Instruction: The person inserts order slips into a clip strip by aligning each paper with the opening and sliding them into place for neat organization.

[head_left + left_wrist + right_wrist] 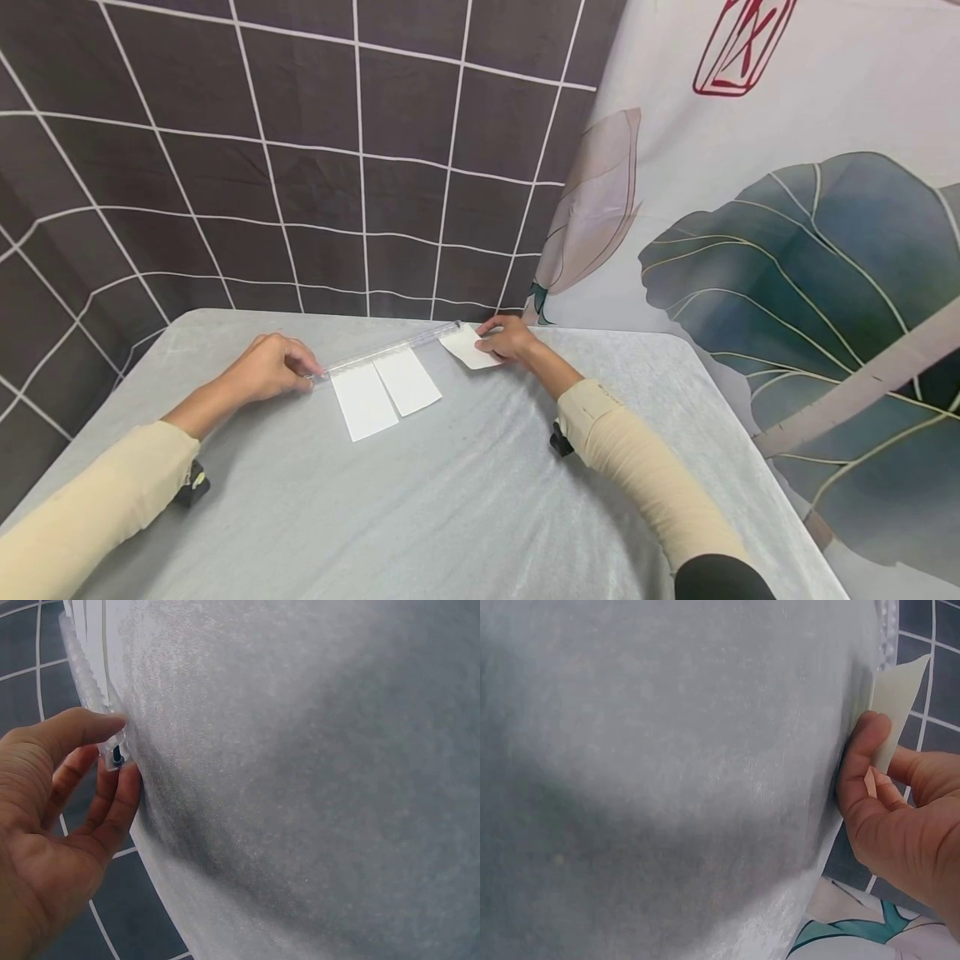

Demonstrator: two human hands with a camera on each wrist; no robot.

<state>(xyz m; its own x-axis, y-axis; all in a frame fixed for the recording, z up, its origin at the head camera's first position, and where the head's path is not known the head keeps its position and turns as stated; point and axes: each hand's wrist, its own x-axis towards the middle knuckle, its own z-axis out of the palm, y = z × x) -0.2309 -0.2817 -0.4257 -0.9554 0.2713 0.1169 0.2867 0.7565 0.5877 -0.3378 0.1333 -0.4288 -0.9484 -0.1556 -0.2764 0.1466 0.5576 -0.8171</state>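
Note:
My left hand (pixel 272 367) pinches the near-left end of a clear plastic strip (pixel 396 348), with thumb above and fingertips below. A small dark piece (pixel 118 756) shows inside that end in the left wrist view. Two white cards (pixel 365 402) lie side by side on the table, their upper edges along the strip. At the strip's far-right end, my right hand (pixel 512 340) pinches a third white card (pixel 467 347) by its right side. In the right wrist view, this card (pixel 900 701) is tilted up and slightly bent, its corner close to the strip.
A grey cloth (pixel 420 508) with soft folds covers the table. Close behind its far edge hangs a dark curtain (pixel 307 92) with white grid lines. To the right hangs a pale curtain (pixel 675 167) printed with large leaves.

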